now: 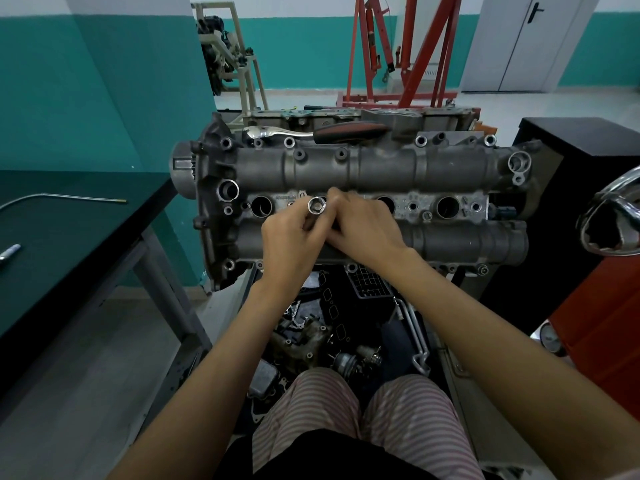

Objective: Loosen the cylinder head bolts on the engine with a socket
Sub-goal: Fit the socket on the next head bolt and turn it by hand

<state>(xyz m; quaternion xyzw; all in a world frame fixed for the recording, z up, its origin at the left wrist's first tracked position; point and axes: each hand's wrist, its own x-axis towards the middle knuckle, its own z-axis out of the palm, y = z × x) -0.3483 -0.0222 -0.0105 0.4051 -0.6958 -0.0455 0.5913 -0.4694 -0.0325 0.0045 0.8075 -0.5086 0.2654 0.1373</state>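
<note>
The grey engine cylinder head lies across the middle of the head view, with a row of round wells along its centre. My left hand grips a silver socket, its open end turned up toward me, over the second well from the left. My right hand is pressed against the left hand, its fingers curled around the hidden lower part of the same tool. A ratchet wrench with a black and red handle lies on the far edge of the engine.
A dark green table with a thin metal rod stands at the left. Loose engine parts lie below the engine near my knees. A black and red cabinet stands on the right, a red engine hoist behind.
</note>
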